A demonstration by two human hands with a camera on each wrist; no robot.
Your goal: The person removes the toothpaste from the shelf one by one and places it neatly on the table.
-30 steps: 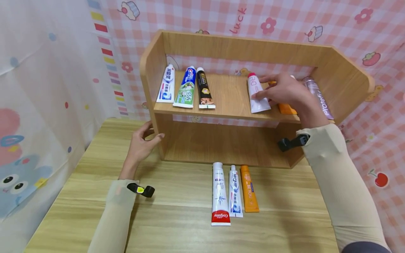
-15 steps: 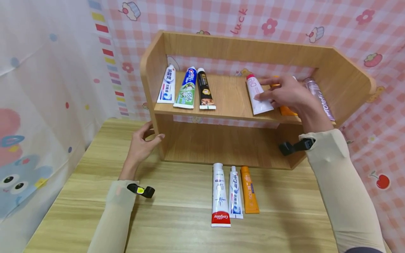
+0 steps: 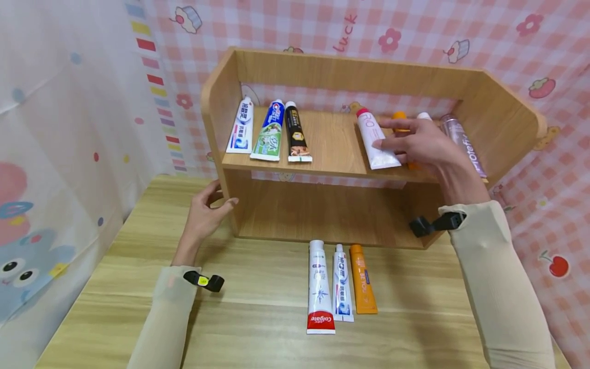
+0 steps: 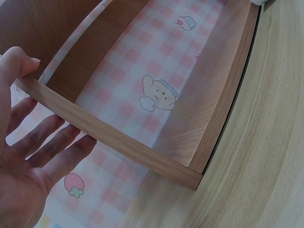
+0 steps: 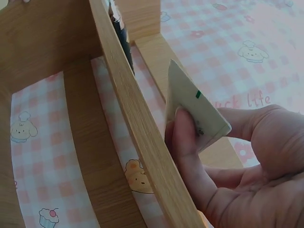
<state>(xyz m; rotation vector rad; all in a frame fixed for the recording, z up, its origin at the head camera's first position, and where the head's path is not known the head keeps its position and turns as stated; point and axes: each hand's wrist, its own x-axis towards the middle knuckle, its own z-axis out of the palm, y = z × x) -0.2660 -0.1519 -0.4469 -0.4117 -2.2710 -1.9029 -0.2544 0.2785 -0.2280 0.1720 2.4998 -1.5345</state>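
Note:
My right hand (image 3: 424,143) pinches a white tube with a pink cap (image 3: 377,141) on the upper board of a wooden shelf (image 3: 334,141). In the right wrist view, the tube's flat crimped end (image 5: 190,99) sits between thumb and fingers. The tube leans slightly, cap toward the back left. My left hand (image 3: 207,210) grips the shelf's left side panel, thumb on one face and fingers on the other, as the left wrist view shows along the panel edge (image 4: 109,130). An orange tube (image 3: 399,120) beside the right hand is partly hidden by it.
On the upper board's left lie a white toothpaste tube (image 3: 241,125), a blue-green one (image 3: 269,130) and a black one (image 3: 296,130). A white cap (image 3: 424,116) and a purple tube (image 3: 462,141) are at right. A Colgate tube (image 3: 320,287), white tube (image 3: 342,284) and orange tube (image 3: 363,279) lie in front.
The pink-capped tube's crimped end has shifted a little to the right, so it slants more. My right hand has moved slightly right with it. My left hand keeps its place on the side panel.

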